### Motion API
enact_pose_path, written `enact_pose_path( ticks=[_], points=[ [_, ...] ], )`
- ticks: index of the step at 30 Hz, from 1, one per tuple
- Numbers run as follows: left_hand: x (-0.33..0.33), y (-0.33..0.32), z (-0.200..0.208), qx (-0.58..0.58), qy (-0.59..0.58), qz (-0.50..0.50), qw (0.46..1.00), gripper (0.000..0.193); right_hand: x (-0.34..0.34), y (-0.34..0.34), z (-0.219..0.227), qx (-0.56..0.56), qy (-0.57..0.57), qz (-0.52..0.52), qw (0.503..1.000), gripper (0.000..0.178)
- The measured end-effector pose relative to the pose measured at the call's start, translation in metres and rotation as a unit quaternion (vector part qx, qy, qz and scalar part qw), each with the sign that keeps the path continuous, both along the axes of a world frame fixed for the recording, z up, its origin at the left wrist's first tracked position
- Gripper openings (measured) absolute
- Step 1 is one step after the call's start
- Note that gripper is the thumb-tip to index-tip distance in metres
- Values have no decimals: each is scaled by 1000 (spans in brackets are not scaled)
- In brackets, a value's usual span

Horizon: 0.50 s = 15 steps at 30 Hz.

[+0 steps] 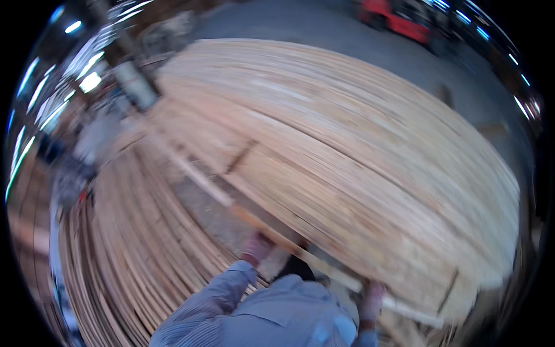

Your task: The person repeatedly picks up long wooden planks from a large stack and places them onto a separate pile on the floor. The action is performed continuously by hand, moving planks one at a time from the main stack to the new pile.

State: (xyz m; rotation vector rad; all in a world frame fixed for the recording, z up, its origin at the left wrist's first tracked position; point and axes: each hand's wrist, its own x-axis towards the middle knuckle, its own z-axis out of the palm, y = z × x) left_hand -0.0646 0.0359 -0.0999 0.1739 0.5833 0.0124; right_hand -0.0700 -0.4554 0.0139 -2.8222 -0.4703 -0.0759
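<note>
A long, narrow wooden board (272, 234) slants in front of my body from upper left to lower right, alongside the near edge of a big lumber stack (324, 156). My left hand (259, 246) is closed on the board's near side, left of my torso. Farther right, my right hand (373, 296) grips the same board close to the stack's near edge. Both hands are smeared by motion, so single fingers do not show clearly. Flat boards lie side by side on top of the stack, with dark gaps between some of them.
At the left lies a lower pile of narrow wooden strips (139, 225). Concrete floor (202, 211) shows between it and the stack. A pale cylindrical object (136, 84) stands by the stack's far left corner. Beyond the stack is a red vehicle (396, 23).
</note>
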Motion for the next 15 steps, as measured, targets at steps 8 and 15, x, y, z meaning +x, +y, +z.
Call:
enact_pose_path(
  ticks=[8, 15],
  points=[
    [13, -24, 72, 113, 184, 53, 975, 36, -39, -116, -11, -154, -72, 36, 985, 70],
    [-4, -67, 90, 97, 52, -9, 994, 32, -11, -122, 11, 16, 265, 31, 964, 40]
  ],
)
